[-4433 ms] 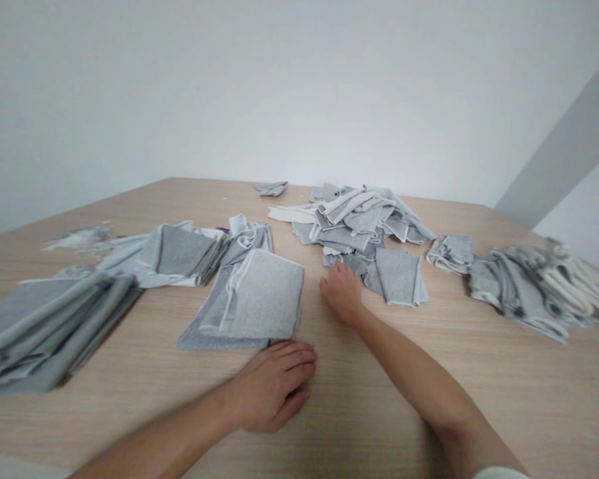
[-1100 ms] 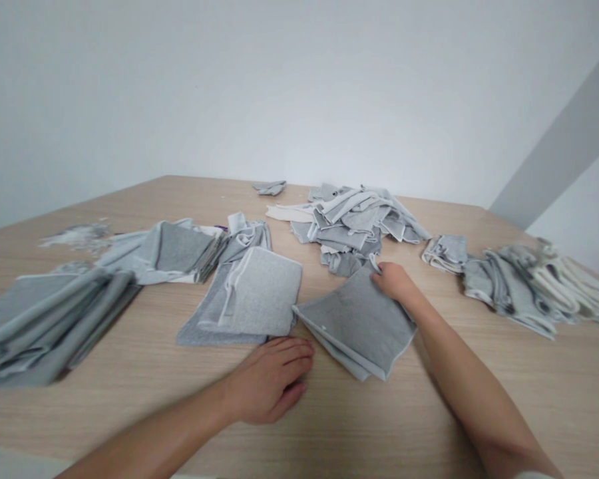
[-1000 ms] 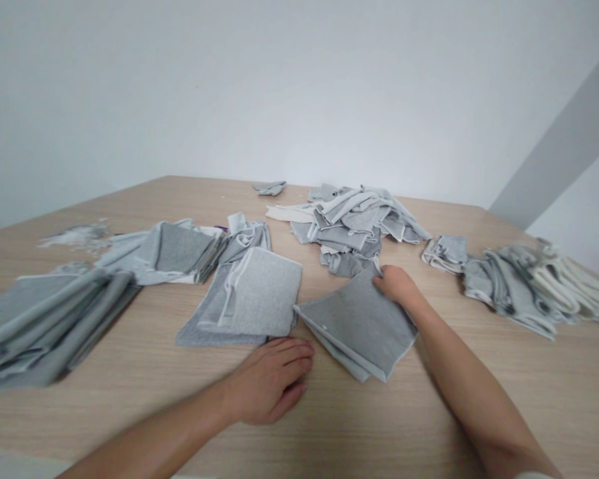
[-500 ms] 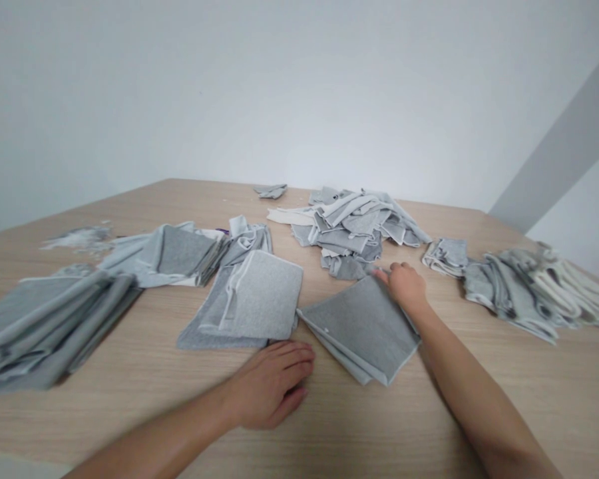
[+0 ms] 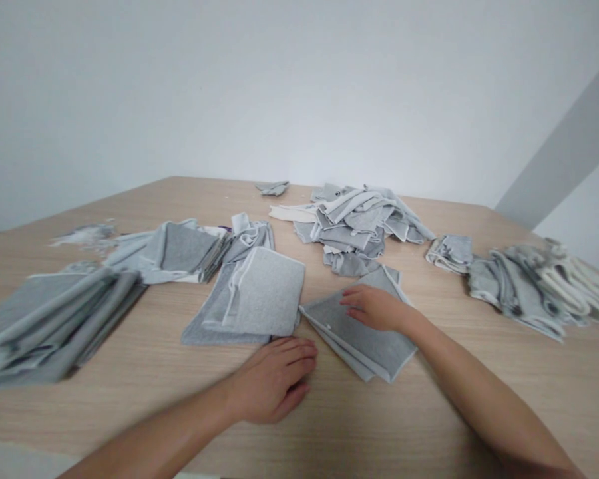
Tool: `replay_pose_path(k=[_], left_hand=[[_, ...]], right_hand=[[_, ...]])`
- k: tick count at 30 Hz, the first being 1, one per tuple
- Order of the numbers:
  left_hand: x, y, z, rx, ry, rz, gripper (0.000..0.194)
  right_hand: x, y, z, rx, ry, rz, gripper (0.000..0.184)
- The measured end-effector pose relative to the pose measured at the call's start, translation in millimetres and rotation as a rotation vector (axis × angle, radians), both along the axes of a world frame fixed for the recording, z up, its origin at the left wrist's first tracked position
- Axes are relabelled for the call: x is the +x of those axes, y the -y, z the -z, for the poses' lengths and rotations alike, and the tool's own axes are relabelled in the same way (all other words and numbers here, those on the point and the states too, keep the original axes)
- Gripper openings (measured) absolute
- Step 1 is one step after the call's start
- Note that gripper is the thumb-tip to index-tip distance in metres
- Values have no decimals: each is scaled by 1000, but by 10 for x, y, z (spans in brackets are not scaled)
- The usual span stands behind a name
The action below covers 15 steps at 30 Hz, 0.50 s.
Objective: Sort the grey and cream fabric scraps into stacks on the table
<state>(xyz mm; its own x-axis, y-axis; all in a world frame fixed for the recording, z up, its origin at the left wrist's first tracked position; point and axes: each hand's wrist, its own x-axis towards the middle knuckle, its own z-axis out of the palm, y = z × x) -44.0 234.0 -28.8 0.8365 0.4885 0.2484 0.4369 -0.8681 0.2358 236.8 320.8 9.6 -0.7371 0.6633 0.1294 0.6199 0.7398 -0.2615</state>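
A dark grey folded cloth (image 5: 374, 349) with pale edges lies in front of me, its layers fanned at the near left corner. Over its upper part is my right hand (image 5: 374, 307), palm down and open, fingers pointing left; whether they touch the fabric I cannot tell. My left hand (image 5: 277, 379) rests on the tabletop, open, with fingers together and thumb apart. Just beyond it sits a lighter grey folded cloth (image 5: 267, 293) on top of another grey cloth (image 5: 204, 319). Neither hand holds anything.
A loose heap of grey cloths (image 5: 359, 223) is at the back. Folded stacks (image 5: 54, 319) lie left, with more folded cloths (image 5: 184, 249) behind. White lint or scraps (image 5: 87, 236) are farther left. Right are a small folded cloth (image 5: 450, 253) and a pile (image 5: 524, 283).
My right hand has left the dark cloth's far right corner and moved left and nearer, over the cloth. That corner now shows turned up. My left hand stays about where it was.
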Motion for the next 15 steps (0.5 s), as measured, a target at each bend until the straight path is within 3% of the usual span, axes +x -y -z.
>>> replay_pose_path(k=[5, 15], left_hand=[[19, 12, -28, -3, 32, -5, 32], [4, 11, -12, -7, 25, -9, 32]], right_hand=[[-166, 139, 125, 1, -57, -70, 28], [-233, 184, 280, -209, -228, -142, 23]])
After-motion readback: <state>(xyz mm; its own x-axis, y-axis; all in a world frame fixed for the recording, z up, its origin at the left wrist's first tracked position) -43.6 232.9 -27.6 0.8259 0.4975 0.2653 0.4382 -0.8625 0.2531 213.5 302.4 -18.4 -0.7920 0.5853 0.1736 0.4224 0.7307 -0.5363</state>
